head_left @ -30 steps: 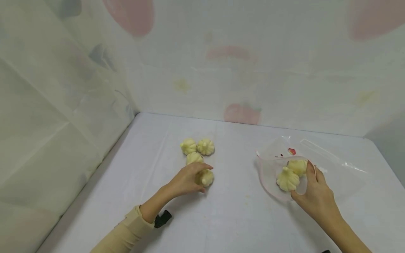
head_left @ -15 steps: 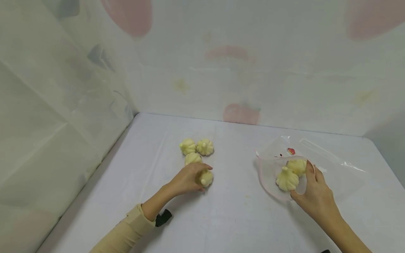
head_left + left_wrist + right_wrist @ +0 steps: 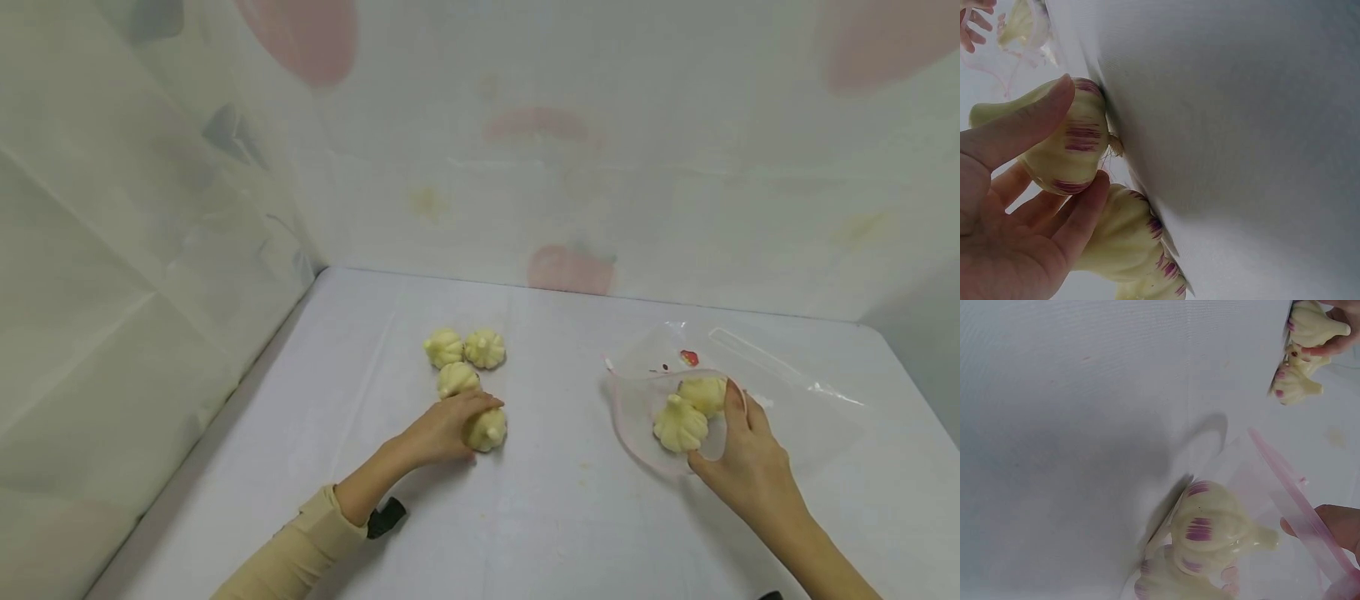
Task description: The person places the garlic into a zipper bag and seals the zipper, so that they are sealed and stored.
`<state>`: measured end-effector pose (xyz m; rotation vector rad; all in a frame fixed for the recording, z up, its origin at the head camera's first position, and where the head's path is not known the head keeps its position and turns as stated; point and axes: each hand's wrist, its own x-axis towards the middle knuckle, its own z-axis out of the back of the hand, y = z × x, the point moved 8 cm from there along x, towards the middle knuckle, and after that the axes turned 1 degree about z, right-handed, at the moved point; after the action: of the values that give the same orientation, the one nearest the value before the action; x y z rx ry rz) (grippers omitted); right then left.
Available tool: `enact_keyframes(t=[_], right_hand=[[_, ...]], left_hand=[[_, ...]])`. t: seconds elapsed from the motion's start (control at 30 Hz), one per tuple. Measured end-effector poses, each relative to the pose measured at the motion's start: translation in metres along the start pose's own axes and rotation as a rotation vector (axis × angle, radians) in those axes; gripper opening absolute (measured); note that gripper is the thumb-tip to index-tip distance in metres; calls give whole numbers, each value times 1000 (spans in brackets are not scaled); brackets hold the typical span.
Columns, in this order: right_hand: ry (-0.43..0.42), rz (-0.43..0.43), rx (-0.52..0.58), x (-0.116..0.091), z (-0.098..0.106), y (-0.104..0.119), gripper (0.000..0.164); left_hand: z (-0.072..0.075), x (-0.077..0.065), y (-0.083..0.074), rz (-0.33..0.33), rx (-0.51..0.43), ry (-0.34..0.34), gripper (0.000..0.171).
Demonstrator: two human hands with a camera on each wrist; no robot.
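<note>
My left hand [image 3: 442, 429] holds a pale garlic bulb [image 3: 489, 430] between thumb and fingers at the middle of the table. The left wrist view shows the purple-streaked bulb [image 3: 1075, 134] with its root end near the tabletop. Just beyond it are a garlic bulb [image 3: 456, 378] and two more, including one garlic bulb [image 3: 485, 348] at the back. On the right, my right hand [image 3: 753, 458] grips the pink-edged mouth of a clear zip bag [image 3: 810, 425], keeping it spread. Inside lie a garlic bulb [image 3: 680, 425] and another garlic bulb [image 3: 703, 394], partly behind my fingers.
The white table [image 3: 555, 517] ends at a pale printed curtain [image 3: 570, 217] behind and another curtain [image 3: 97, 333] at the left. A dark object [image 3: 386, 518] shows beside my left wrist.
The left hand and its garlic bulb have shifted slightly toward me, showing more of the bulb beyond. My right hand and the zip bag hold practically the same place.
</note>
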<state>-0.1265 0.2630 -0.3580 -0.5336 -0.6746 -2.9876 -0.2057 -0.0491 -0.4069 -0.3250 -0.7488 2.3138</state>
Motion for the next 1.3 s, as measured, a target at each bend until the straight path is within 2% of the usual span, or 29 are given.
enact_keyframes(t=[0.53, 0.77, 1.0, 1.3], right_hand=[[-4, 9, -5, 0, -1, 0, 93], [-5, 9, -5, 0, 0, 1, 93], [28, -22, -11, 0, -2, 0, 92], [15, -12, -12, 0, -2, 0, 91]], left_hand=[[2, -2, 3, 16, -24, -46, 73], [7, -7, 2, 30, -47, -70, 73], [12, -11, -3, 10, -51, -95, 73], [14, -13, -12, -3, -59, -99, 74]])
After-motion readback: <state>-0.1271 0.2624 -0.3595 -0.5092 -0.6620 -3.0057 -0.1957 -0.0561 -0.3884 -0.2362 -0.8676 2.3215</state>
